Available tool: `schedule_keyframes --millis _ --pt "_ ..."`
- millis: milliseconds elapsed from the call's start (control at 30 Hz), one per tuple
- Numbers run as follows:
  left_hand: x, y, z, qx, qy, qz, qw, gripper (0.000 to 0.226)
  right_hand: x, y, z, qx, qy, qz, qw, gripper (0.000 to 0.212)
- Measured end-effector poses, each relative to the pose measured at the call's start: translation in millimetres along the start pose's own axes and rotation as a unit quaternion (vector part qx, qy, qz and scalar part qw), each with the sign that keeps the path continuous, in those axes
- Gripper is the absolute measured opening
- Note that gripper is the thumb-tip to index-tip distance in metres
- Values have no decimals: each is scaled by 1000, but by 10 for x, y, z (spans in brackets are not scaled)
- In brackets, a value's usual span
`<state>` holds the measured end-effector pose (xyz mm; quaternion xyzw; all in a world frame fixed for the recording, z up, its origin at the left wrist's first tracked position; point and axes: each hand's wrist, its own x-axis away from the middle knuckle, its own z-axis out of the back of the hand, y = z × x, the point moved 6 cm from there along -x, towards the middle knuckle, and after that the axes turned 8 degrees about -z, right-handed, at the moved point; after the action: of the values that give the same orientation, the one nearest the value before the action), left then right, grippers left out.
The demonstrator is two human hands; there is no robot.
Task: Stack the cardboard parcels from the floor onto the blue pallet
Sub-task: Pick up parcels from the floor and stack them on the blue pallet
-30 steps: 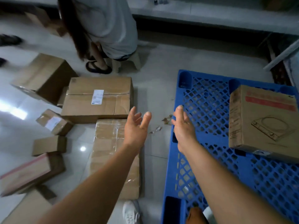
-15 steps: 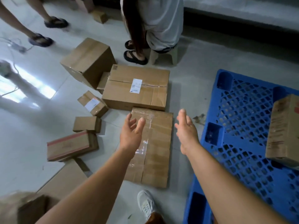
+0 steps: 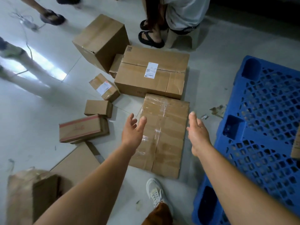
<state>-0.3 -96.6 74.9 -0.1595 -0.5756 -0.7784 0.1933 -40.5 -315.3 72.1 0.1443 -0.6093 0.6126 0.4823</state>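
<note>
A flat taped cardboard parcel [image 3: 164,133] lies on the floor straight ahead of me. My left hand [image 3: 133,129] hovers open over its left edge and my right hand [image 3: 197,130] hovers open at its right edge; neither touches it. Behind it sits a wide parcel with a white label [image 3: 151,72], and a tall parcel [image 3: 100,41] stands further back left. Small parcels [image 3: 104,87] [image 3: 98,108] and a red-striped one [image 3: 82,128] lie to the left. The blue pallet [image 3: 259,127] fills the right side, with a box corner [image 3: 296,146] at the frame edge.
A person on a stool [image 3: 178,17] sits just behind the labelled parcel, sandalled feet [image 3: 151,38] on the floor. Other people's legs [image 3: 52,17] move at the far left near a cable. A flat cardboard sheet [image 3: 76,164] and a torn box [image 3: 32,195] lie near left. My shoe [image 3: 155,194] is below.
My view has swung left and down from the pallet to the parcels on the floor. Both open hands have moved with it, from the pallet's edge to either side of the flat taped parcel.
</note>
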Motion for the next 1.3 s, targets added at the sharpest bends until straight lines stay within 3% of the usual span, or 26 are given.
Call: schedule_keyframes --millis 333,700,1000,1300 --pt "-58 -453 165 -19 2 7 1000 69 -170 411 -58 63 4 4 998 63" --pt "-920 -1277 213 -63 -46 47 996 70 -983 1021 -499 82 69 -43 993 68" --pt "-1632 -2067 -205 -120 -112 74 984 81 -1927 1603 -589 110 101 -81 985 75" --pt "-2309 -2900 -591 -142 -129 97 977 100 -2913 2223 -644 157 119 -107 975 98"
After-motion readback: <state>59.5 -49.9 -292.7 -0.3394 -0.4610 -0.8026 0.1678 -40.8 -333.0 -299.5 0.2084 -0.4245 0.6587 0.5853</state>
